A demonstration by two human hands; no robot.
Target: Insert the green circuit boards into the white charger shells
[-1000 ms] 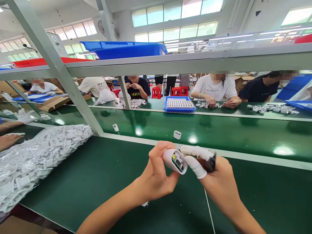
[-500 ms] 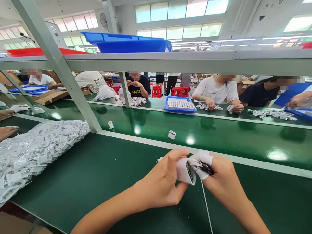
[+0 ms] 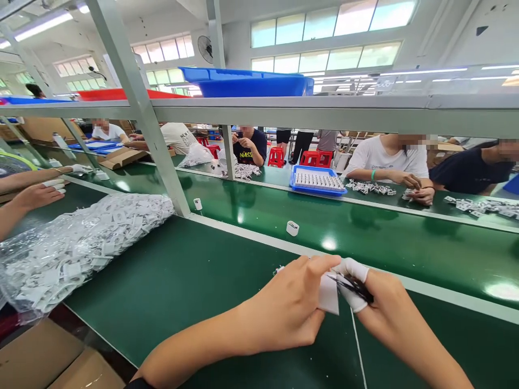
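Note:
Over the green bench, my left hand (image 3: 284, 305) is closed around a white plastic housing (image 3: 329, 296). Its flat side now faces me, so the inside is hidden. White finger coverings are on the thumb and finger of my right hand (image 3: 383, 294), which grips a pair of black tweezers (image 3: 357, 288). The tweezer tips reach the housing's upper edge; what they touch cannot be made out. A small part (image 3: 278, 269) peeks out behind my left hand, mostly hidden. Beyond my hands, a white housing (image 3: 292, 228) stands on the green belt, and another small housing (image 3: 197, 203) sits farther left.
A clear bag of white plastic parts (image 3: 93, 243) lies at the left. A slanted metal post (image 3: 150, 129) supports an overhead shelf (image 3: 284, 114) bearing a blue tray (image 3: 251, 84). Across the belt (image 3: 251, 210), people handle white parts beside a blue tray of parts (image 3: 318, 181). Another person's hands (image 3: 34, 197) are at left.
My left hand has turned the housing, so its open end no longer shows. The view has swung left, bringing more of the bag and the neighbouring person's hands into sight.

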